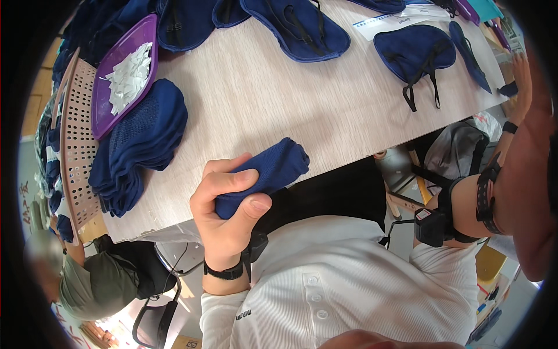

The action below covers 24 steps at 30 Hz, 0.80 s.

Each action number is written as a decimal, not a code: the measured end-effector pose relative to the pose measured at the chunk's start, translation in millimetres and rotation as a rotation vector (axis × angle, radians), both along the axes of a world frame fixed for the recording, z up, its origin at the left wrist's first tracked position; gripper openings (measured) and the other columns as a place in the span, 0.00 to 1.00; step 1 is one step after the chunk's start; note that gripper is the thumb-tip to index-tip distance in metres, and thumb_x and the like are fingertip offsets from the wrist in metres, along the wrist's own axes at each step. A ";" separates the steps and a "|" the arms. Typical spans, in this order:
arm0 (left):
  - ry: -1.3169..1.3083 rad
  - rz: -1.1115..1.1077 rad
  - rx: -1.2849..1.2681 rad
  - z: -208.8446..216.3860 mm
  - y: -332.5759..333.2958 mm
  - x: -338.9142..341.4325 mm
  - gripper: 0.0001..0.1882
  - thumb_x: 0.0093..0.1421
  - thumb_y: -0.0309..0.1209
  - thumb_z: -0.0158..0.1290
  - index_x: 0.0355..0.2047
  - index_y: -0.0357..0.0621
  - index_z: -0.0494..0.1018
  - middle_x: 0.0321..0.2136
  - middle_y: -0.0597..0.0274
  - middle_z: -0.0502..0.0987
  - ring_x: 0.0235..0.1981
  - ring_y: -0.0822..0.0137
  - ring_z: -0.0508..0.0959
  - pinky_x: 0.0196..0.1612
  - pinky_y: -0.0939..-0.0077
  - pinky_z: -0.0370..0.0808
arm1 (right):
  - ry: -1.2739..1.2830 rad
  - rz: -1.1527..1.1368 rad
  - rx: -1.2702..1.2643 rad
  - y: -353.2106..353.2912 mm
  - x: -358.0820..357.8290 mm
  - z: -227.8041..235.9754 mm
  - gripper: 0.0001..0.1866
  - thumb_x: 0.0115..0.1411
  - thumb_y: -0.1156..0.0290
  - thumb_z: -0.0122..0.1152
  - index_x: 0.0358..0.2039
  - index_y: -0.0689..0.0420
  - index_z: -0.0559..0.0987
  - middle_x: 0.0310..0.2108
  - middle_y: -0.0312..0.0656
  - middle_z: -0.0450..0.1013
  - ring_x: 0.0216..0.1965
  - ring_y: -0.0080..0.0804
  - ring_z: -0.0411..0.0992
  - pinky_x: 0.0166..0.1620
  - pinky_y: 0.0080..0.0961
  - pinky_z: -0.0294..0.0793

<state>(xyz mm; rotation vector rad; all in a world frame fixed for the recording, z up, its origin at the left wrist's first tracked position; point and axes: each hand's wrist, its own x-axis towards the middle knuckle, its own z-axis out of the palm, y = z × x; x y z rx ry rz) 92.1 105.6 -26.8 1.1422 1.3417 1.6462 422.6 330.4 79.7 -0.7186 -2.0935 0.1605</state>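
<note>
The rolled navy sock [264, 174] sits clamped in the left hand [226, 203], lifted just off the near edge of the worktop [261, 93] and hanging partly over the person's lap. The far end of the roll sticks out past the fingers [232, 179] with nothing around it, so I'd judge the likeliest slip is that end loosening and unrolling, or the whole bundle dropping into the gap between worktop edge and body if the grip eases. The left hand itself is curled tight, thumb pressed along the underside, fingers wrapped over the top, wrist bent back with a black band around it and the forearm coming up from below. The right hand [523, 78] is raised high at the far right edge of view, stretched toward the worktop's corner near a dark blue eye mask [415, 52]; distortion there is heavy and I cannot tell whether it is spread or closed, or touching anything. That long reach could drag the straps of the masks. A stack of navy socks [145, 145] lies beside a purple tray [125, 49] of white slips, close to the worktop's left edge, where a nudge could tip it off.
</note>
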 end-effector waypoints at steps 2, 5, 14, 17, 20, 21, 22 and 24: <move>0.000 -0.001 0.014 -0.4 -0.9 -0.5 0.15 0.39 0.30 0.62 0.29 0.42 0.72 0.32 0.53 0.71 0.35 0.65 0.70 0.41 0.75 0.64 | 0.046 0.065 -0.024 -10.4 -18.5 -7.5 0.23 0.49 0.59 0.46 0.41 0.62 0.64 0.43 0.52 0.62 0.46 0.44 0.60 0.50 0.32 0.57; 0.016 0.005 0.020 0.3 -2.5 -2.8 0.15 0.39 0.30 0.62 0.29 0.42 0.72 0.32 0.53 0.70 0.36 0.64 0.71 0.41 0.75 0.64 | 0.114 0.164 -0.060 -12.4 -6.0 -20.3 0.26 0.49 0.56 0.46 0.43 0.63 0.63 0.44 0.53 0.61 0.47 0.46 0.60 0.51 0.33 0.56; -0.006 -0.009 0.017 3.4 0.2 -2.7 0.14 0.39 0.26 0.60 0.29 0.42 0.72 0.33 0.52 0.70 0.35 0.65 0.71 0.40 0.76 0.64 | 0.336 0.451 -0.197 -31.2 -13.8 -66.2 0.35 0.49 0.48 0.47 0.47 0.66 0.59 0.46 0.57 0.58 0.49 0.50 0.58 0.53 0.38 0.54; -0.016 -0.027 0.030 5.8 4.3 2.0 0.14 0.39 0.26 0.60 0.29 0.42 0.72 0.34 0.53 0.70 0.35 0.66 0.71 0.40 0.77 0.64 | 0.408 0.542 -0.225 -46.6 -41.4 -74.9 0.38 0.49 0.46 0.47 0.48 0.67 0.57 0.47 0.58 0.57 0.49 0.52 0.57 0.53 0.40 0.53; 0.003 -0.024 0.012 3.7 1.9 -3.0 0.14 0.39 0.25 0.60 0.29 0.42 0.73 0.34 0.53 0.70 0.35 0.67 0.70 0.40 0.78 0.64 | 0.465 0.681 -0.250 -69.3 -123.3 -81.9 0.41 0.49 0.43 0.47 0.49 0.68 0.56 0.48 0.59 0.56 0.50 0.53 0.57 0.54 0.41 0.52; 0.020 -0.039 0.007 3.4 0.1 -6.1 0.14 0.39 0.25 0.60 0.29 0.42 0.73 0.34 0.53 0.70 0.36 0.66 0.70 0.40 0.78 0.64 | 0.477 0.731 -0.257 -78.5 -131.7 -82.1 0.42 0.49 0.43 0.47 0.50 0.68 0.55 0.49 0.60 0.56 0.50 0.54 0.56 0.54 0.42 0.52; 0.040 -0.054 0.000 4.0 -0.5 -6.4 0.14 0.39 0.24 0.60 0.29 0.42 0.73 0.34 0.52 0.70 0.36 0.66 0.70 0.41 0.77 0.65 | 0.493 0.780 -0.266 -76.1 -134.5 -78.7 0.43 0.49 0.42 0.47 0.50 0.68 0.55 0.49 0.60 0.56 0.51 0.54 0.56 0.54 0.42 0.52; 0.041 -0.071 0.001 6.7 -2.2 -6.1 0.14 0.39 0.24 0.60 0.29 0.42 0.73 0.34 0.52 0.70 0.36 0.65 0.71 0.41 0.77 0.65 | -0.098 0.401 -0.171 -109.5 -146.8 -63.3 0.45 0.39 0.41 0.58 0.47 0.67 0.62 0.46 0.52 0.61 0.47 0.47 0.61 0.49 0.38 0.59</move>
